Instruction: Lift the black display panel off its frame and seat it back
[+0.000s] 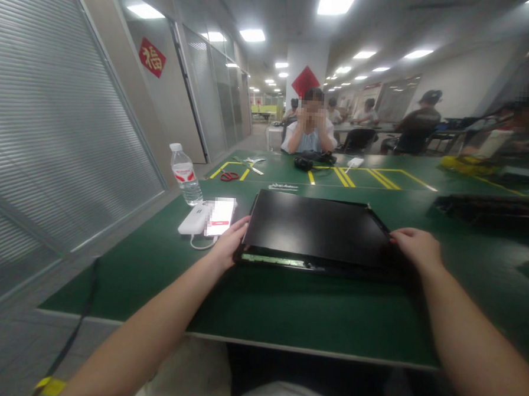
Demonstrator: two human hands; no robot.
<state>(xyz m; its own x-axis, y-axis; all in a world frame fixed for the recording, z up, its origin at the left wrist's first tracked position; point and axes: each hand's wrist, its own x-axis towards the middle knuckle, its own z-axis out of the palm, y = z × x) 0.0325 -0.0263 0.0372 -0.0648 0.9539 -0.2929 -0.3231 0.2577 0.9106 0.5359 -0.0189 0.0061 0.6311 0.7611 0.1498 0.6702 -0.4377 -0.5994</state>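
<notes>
Two bare forearms run up from the bottom corners of the frame and meet one flat black panel [318, 230] at its opposite ends — the left hand [229, 241] at the panel's lower-left corner, the right hand [417, 248] at its lower-right. The panel lies flat on the green bench [285, 311] at centre frame, its long axis running left to right across the picture, so it sits squarely between the two hands and neither is clearly nearer. Each hand has its fingers curled against the panel's end edge, touching it; whether they grip underneath I cannot tell.

Just left of the left hand lie a white power bank [193, 221] and a lit phone [221, 217], with a water bottle [184, 175] beyond them. Farther up the bench — past yellow floor-tape lines — red-handled scissors [229, 175] rest, and a seated person [310, 132] faces this way.
</notes>
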